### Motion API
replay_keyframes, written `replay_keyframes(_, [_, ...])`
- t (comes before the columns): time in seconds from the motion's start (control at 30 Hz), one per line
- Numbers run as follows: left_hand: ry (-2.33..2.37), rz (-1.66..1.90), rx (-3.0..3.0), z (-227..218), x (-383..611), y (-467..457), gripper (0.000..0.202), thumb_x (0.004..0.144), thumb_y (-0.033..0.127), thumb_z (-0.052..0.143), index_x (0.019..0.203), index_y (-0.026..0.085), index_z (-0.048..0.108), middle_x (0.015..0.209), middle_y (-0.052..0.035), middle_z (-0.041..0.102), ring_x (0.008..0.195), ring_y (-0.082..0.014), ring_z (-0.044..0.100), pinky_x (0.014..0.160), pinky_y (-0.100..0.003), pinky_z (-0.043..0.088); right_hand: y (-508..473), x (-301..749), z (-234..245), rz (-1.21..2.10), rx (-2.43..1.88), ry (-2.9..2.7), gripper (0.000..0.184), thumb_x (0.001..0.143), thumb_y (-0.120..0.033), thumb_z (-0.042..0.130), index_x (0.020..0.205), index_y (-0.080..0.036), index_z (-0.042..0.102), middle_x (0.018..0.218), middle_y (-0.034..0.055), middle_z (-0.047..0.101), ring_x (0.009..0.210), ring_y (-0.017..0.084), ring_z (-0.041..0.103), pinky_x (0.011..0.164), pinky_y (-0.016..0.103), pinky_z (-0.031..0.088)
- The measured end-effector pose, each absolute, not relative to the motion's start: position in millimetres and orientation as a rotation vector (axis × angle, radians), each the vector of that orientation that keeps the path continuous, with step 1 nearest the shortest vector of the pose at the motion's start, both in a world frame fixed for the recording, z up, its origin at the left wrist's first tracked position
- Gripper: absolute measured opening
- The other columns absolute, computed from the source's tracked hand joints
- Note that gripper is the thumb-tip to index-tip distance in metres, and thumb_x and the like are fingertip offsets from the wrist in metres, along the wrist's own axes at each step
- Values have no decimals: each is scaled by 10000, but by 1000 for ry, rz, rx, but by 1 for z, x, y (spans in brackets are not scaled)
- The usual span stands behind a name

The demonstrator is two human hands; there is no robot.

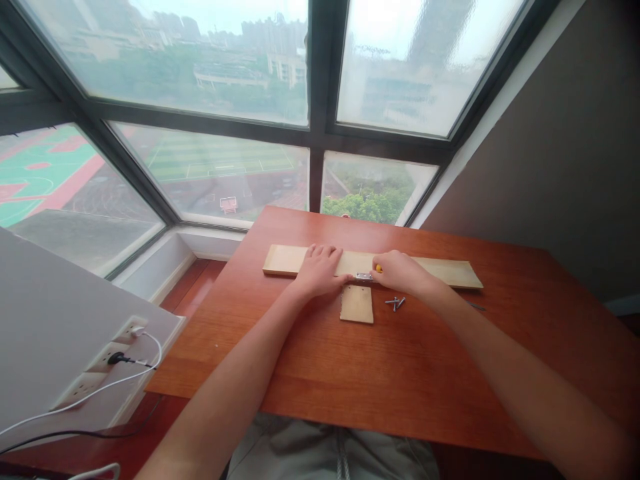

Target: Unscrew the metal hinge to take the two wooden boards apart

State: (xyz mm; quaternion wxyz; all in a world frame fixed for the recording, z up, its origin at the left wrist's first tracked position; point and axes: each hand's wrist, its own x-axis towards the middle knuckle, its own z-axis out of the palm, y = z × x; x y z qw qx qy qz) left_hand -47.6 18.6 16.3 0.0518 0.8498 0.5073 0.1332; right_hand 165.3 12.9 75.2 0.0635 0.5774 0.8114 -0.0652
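Note:
A long pale wooden board [450,272] lies crosswise on the table. My left hand [321,270] rests flat on it with fingers stretched out, the thumb reaching to the left end of a small metal hinge [363,277] at the board's near edge. Just right of the hinge, my right hand [403,272] is closed around a tool with a yellow handle [379,269]; most of it is hidden by the fingers, so its kind does not show. In front of the hinge lies a short wooden piece [357,307] with small holes near its far edge.
Several loose screws [396,304] lie right of the short piece. A thin dark object [477,306] sits farther right, partly behind my forearm. The reddish-brown table [300,360] stands against tall windows [225,160]. Cables run from wall sockets [107,358] at left.

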Motion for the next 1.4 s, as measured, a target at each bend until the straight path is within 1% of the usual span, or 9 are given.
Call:
replay_keyframes(0.13, [1539, 416, 2590, 15, -48, 19, 631, 859, 636, 487, 1322, 207, 484, 1353, -138, 524, 1281, -303, 436, 1140, -458, 211, 11, 164, 79, -220, 1730, 2480, 209, 826, -280, 534, 854, -202, 726, 880, 102, 741, 796, 239, 666, 605, 285, 374])
replay_keyframes(0.27, [1539, 412, 2582, 14, -48, 19, 620, 857, 632, 495, 1316, 215, 486, 1350, -133, 523, 1280, -304, 435, 1139, -459, 209, 11, 165, 80, -247, 1740, 2495, 173, 814, -284, 559, 842, -212, 714, 868, 84, 740, 784, 228, 657, 605, 279, 368])
replay_keyframes(0.37, [1533, 417, 2587, 15, -48, 19, 621, 859, 626, 498, 1308, 197, 494, 1341, -145, 525, 1274, -311, 438, 1137, -465, 209, 12, 166, 81, -265, 1754, 2509, 145, 805, -290, 576, 832, -219, 699, 858, 66, 737, 771, 217, 646, 601, 272, 361])
replay_keyframes(0.5, [1532, 413, 2590, 17, -48, 18, 614, 859, 619, 502, 1298, 189, 499, 1330, -147, 532, 1263, -315, 446, 1131, -473, 218, 12, 169, 84, -285, 1783, 2522, 101, 775, -256, 586, 810, -224, 676, 838, 40, 726, 739, 194, 630, 589, 261, 348])
replay_keyframes(0.67, [1540, 412, 2597, 18, -48, 18, 589, 864, 619, 496, 1279, 201, 508, 1318, -138, 542, 1251, -307, 458, 1121, -463, 237, 4, 180, 85, -313, 1818, 2542, 101, 783, -269, 560, 767, -221, 648, 760, 18, 700, 665, 163, 598, 574, 254, 341])
replay_keyframes(0.77, [1533, 419, 2602, 16, -48, 19, 590, 864, 625, 491, 1276, 203, 510, 1313, -137, 546, 1249, -307, 461, 1120, -462, 241, -3, 192, 81, -322, 1836, 2545, 106, 777, -245, 544, 766, -224, 648, 709, 5, 679, 616, 150, 574, 564, 253, 337])
replay_keyframes(0.93, [1536, 410, 2591, 15, -48, 20, 631, 861, 647, 482, 1304, 198, 499, 1342, -146, 530, 1277, -312, 444, 1127, -470, 232, -12, 213, 70, -446, 1817, 2583, 102, 783, -237, 553, 762, -225, 652, 693, -12, 671, 638, 147, 581, 608, 251, 362])
replay_keyframes(1.13, [1538, 408, 2600, 15, -48, 20, 636, 866, 643, 475, 1318, 196, 493, 1346, -145, 533, 1282, -306, 441, 1131, -467, 230, -22, 223, 65, -577, 1815, 2597, 102, 800, -238, 569, 768, -225, 665, 773, -4, 705, 709, 157, 605, 639, 252, 384])
replay_keyframes(1.4, [1533, 406, 2591, 15, -48, 20, 638, 864, 646, 473, 1322, 202, 493, 1346, -145, 530, 1284, -310, 437, 1136, -474, 219, -30, 230, 59, -640, 1857, 2567, 129, 825, -312, 587, 806, -239, 692, 789, 7, 714, 722, 177, 624, 649, 269, 404])
